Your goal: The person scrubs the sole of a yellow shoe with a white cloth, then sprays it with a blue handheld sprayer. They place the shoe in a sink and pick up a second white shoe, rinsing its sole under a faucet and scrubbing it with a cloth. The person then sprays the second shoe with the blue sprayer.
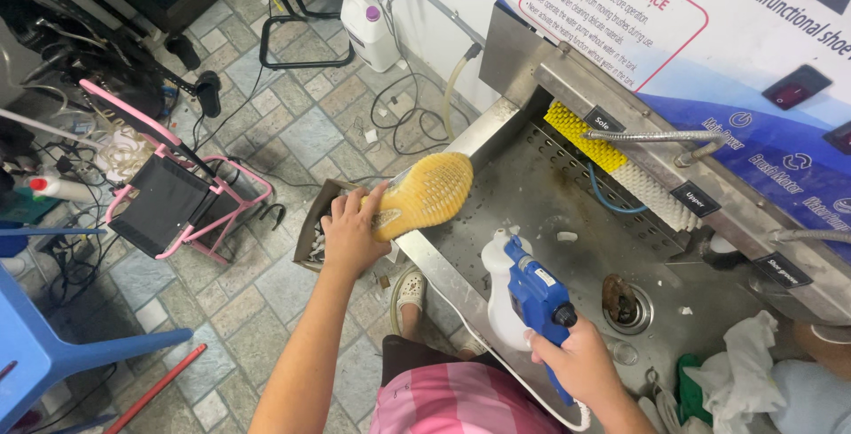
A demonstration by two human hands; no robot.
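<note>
My left hand (352, 232) grips a shoe (425, 193) by its heel, the yellowish rubber sole turned up, above the left rim of a steel wash basin (532, 195). My right hand (581, 363) holds a blue and white spray gun (523, 297) over the basin's near side, its nozzle pointing up toward the shoe. A white cord runs from the gun down past my wrist.
Yellow and white roller brushes (612, 161) line the basin's back wall, with a drain (623, 304) at the bottom. Rags (740, 372) lie at the right. On the tiled floor stand a pink folding stool (173, 195), a blue chair (44, 345), a white jug (370, 31) and cables.
</note>
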